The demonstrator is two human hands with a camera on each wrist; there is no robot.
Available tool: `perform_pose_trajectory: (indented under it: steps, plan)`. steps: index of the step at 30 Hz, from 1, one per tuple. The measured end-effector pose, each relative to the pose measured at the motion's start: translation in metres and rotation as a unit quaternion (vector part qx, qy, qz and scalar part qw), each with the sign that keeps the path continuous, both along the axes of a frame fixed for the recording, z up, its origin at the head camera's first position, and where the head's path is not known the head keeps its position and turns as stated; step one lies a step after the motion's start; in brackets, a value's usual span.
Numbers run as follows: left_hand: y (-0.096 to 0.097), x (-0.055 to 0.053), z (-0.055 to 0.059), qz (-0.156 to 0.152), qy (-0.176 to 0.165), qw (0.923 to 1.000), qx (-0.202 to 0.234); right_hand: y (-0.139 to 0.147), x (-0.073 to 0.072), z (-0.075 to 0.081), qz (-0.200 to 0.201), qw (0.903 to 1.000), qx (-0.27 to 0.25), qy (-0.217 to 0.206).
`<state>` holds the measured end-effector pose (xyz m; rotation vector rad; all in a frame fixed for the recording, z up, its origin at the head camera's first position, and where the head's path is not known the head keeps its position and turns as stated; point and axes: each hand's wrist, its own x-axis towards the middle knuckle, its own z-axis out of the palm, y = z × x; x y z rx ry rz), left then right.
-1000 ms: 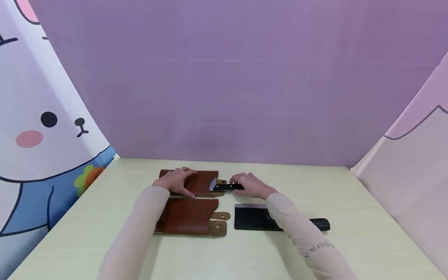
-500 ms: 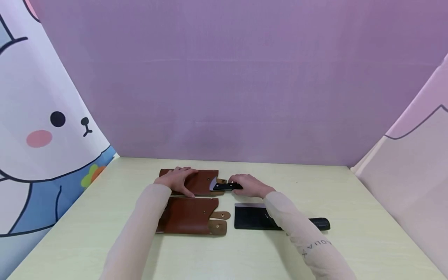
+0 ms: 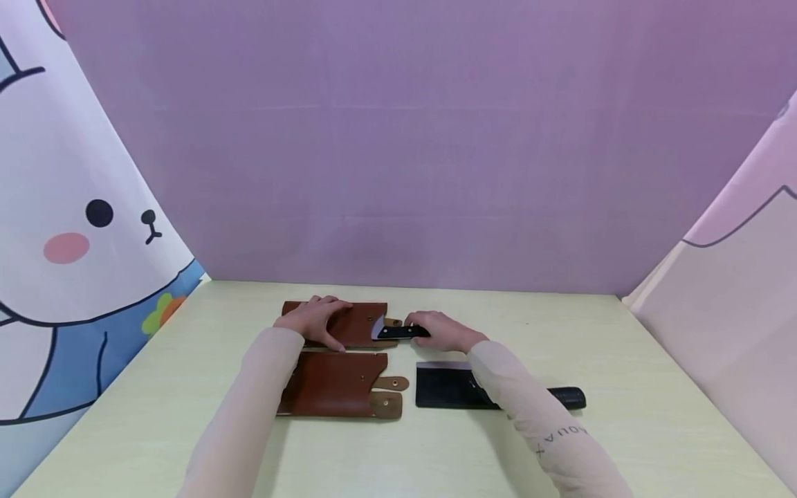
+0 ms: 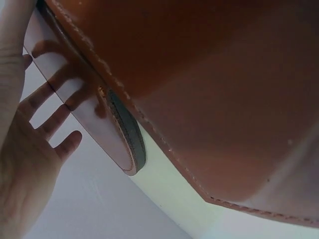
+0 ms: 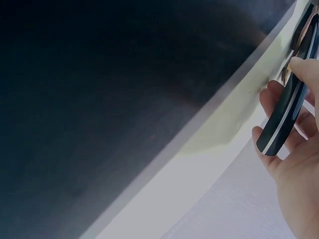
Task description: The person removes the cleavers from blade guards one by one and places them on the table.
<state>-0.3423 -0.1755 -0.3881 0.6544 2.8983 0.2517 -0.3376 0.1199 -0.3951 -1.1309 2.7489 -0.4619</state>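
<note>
My left hand (image 3: 313, 322) lies spread over the far brown leather sheath (image 3: 363, 322), thumb toward its near edge. In the left wrist view the fingers (image 4: 56, 121) look nearly straight against the leather. My right hand (image 3: 447, 332) grips a knife by its black riveted handle (image 3: 395, 333). Most of the blade is hidden in the sheath; a short bright part shows at the mouth. The right wrist view shows thumb and fingers around the handle (image 5: 284, 117). A second brown sheath (image 3: 336, 384) lies nearer, its two strap tabs pointing right.
Under my right forearm lies a broad dark-bladed cleaver (image 3: 445, 387), its black handle (image 3: 569, 398) showing on the right. The pale table (image 3: 349, 456) ends at a purple cloth wall (image 3: 398, 173). Cartoon-printed cloth (image 3: 118, 277) hangs at the left.
The right hand and knife have shifted very slightly left. The left hand stays on the far sheath. Otherwise only the head view moves a little.
</note>
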Motion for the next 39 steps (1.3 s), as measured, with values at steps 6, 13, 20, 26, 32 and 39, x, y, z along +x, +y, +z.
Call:
perform_pose_trajectory:
  steps: [6,13,20,26,32,39]
  plan:
    - [0.0,0.0,-0.001,-0.002,0.006,1.0,0.005,-0.002,0.003,0.002,-0.004,0.9999,0.001,-0.01]
    - [-0.001,-0.001,-0.004,-0.014,0.029,0.9995,0.003,-0.002,0.004,0.002,-0.004,0.9999,0.0,-0.01]
    - [-0.003,-0.003,-0.005,-0.035,0.049,0.9982,0.004,-0.001,0.004,0.001,0.005,1.0,-0.006,0.0]
    - [-0.004,0.0,0.001,-0.043,0.052,0.9977,0.005,-0.002,0.005,0.004,0.007,0.9999,-0.009,0.011]
    - [-0.004,0.0,0.004,-0.042,0.052,0.9978,0.002,-0.001,0.006,0.004,0.009,0.9997,-0.014,0.017]
    - [-0.001,0.0,0.006,-0.039,0.053,0.9978,0.009,0.002,0.007,0.006,0.013,0.9991,-0.032,0.025]
